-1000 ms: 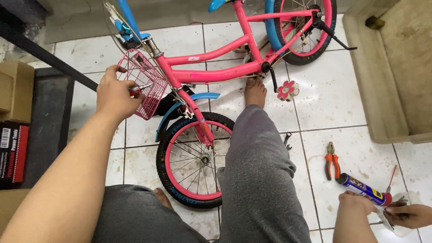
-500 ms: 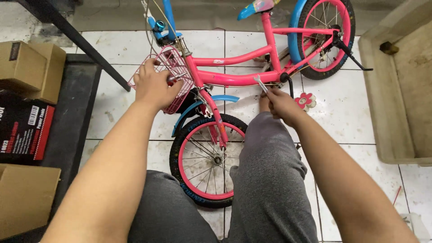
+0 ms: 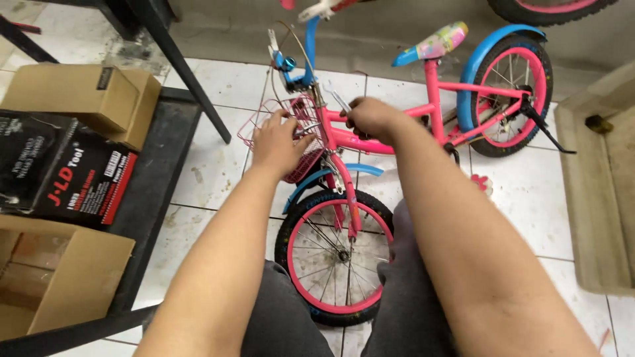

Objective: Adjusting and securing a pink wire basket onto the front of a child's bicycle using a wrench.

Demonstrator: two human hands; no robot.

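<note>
A small pink bicycle [image 3: 463,92] with blue mudguards stands on the tiled floor in front of me. My left hand [image 3: 279,142] rests on its pink wire basket [image 3: 264,122], fingers curled over the rim. My right hand [image 3: 374,119] is closed around a thin metal tool [image 3: 337,99] held at the frame just behind the handlebar stem [image 3: 307,59]. The front wheel [image 3: 334,258] sits between my knees.
On the left a black low shelf [image 3: 155,178] carries brown cardboard boxes [image 3: 83,99] and a black box [image 3: 56,172]. A black metal leg [image 3: 182,73] slants behind them. A concrete trough [image 3: 598,198] lies at the right. Another wheel [image 3: 549,10] shows at the top.
My right hand came up from the lower frame by my foot to the stem area, holding the tool. The view tilted upward; my left hand stays on the basket.
</note>
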